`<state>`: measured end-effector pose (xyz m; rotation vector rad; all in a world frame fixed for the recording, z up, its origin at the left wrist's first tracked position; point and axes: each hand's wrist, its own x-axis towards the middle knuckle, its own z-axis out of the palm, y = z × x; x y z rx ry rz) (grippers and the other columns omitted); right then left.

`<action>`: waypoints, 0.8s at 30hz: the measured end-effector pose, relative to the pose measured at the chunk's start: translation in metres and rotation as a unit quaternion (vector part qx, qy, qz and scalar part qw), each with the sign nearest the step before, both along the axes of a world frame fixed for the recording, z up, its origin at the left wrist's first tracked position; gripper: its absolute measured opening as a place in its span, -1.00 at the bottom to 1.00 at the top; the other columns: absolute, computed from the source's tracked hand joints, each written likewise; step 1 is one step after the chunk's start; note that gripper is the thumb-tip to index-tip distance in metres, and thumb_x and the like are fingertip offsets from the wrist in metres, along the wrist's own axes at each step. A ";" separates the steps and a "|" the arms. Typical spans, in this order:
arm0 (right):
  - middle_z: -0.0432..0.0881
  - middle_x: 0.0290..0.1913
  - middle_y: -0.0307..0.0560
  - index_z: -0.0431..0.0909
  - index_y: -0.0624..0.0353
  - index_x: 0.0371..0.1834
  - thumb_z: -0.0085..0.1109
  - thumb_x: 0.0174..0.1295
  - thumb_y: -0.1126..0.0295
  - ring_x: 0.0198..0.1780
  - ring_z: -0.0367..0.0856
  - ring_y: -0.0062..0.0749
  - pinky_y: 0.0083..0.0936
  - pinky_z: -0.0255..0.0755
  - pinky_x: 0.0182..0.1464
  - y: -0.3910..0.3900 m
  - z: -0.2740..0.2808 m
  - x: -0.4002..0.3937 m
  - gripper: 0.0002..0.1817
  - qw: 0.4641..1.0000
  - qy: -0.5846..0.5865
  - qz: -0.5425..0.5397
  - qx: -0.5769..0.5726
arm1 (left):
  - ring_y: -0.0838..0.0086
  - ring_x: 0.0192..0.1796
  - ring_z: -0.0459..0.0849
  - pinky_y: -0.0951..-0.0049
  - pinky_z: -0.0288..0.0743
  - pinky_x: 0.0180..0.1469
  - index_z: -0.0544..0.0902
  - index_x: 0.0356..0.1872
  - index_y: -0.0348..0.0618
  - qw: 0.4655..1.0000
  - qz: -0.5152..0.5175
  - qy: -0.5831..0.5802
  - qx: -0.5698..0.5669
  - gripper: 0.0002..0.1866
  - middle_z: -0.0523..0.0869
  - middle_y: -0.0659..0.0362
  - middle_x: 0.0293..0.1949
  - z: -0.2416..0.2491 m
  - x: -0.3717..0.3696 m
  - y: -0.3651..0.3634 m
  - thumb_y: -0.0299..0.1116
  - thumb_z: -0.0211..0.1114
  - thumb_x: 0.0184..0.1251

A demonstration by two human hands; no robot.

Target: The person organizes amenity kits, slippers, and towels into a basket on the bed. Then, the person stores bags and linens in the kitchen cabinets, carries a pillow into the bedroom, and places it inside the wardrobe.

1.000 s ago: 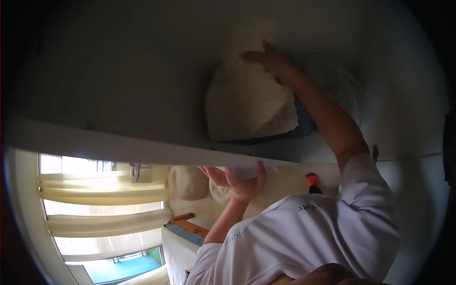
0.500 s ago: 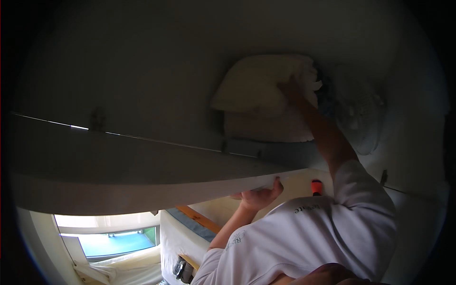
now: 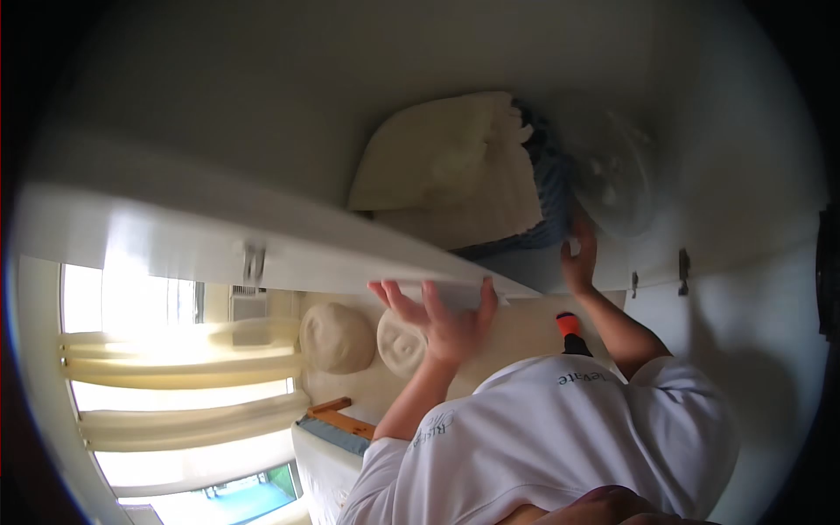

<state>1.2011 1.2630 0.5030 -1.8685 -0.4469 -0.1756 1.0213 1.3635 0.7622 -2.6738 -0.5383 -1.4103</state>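
My left hand (image 3: 451, 328) is at the edge of a white cabinet door (image 3: 188, 232), its fingers stretched and spread against the panel. Inside the dim cabinet lies a stack of folded cream and white bedding (image 3: 437, 162), with dark blue ruffled cloth (image 3: 553, 188) along its right side and underneath. Just below that cloth, by the cabinet's front edge, my right hand (image 3: 579, 255) holds nothing, its fingers partly bent and apart. A clear plastic bag or cover (image 3: 617, 171) sits right of the stack.
Metal hinges (image 3: 683, 271) are on the right side, and another hinge (image 3: 254, 262) is on the door. Below are two round beige cushions or stools (image 3: 337, 337), a wooden-edged bed (image 3: 346, 418) and a window with pale curtains (image 3: 188, 359).
My right hand has come off the bedding and down to the cabinet's front edge. The door has swung, and my left hand's fingers have spread on it. More of the room shows.
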 end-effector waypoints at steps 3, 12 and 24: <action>0.51 0.07 0.06 0.37 0.13 0.20 0.19 0.03 0.48 0.09 0.48 -0.04 -0.23 0.37 0.13 -0.067 -0.051 -0.054 -0.43 0.986 0.079 -0.010 -0.147 | -0.31 0.44 -0.24 -0.26 -0.09 0.34 -0.07 0.45 -0.15 0.994 -0.055 0.054 -0.073 0.05 -0.28 -0.23 0.43 0.005 -0.017 -0.008 -0.26 0.46 0.01; 0.50 -0.42 -0.20 0.49 -0.01 -0.27 -0.03 0.25 0.03 -0.42 0.45 -0.20 -0.09 0.32 -0.36 -0.397 -0.329 -0.309 -0.71 0.661 0.718 -0.174 0.133 | -0.07 0.49 -0.17 -0.03 -0.06 0.41 -0.03 0.46 -0.09 0.918 -0.200 0.073 -0.334 -0.01 -0.26 -0.19 0.45 -0.012 -0.160 -0.013 -0.37 0.44 0.05; 0.47 0.18 -0.13 0.31 0.13 0.28 -0.06 0.33 -0.04 0.19 0.45 -0.24 -0.23 0.43 0.18 -0.490 0.032 -0.225 -0.41 0.805 0.214 -0.176 0.524 | -0.14 0.44 0.00 0.02 0.09 0.38 0.08 0.42 -0.13 0.937 -0.117 0.015 -0.330 -0.07 -0.16 -0.21 0.41 -0.043 -0.274 0.022 -0.30 0.45 0.05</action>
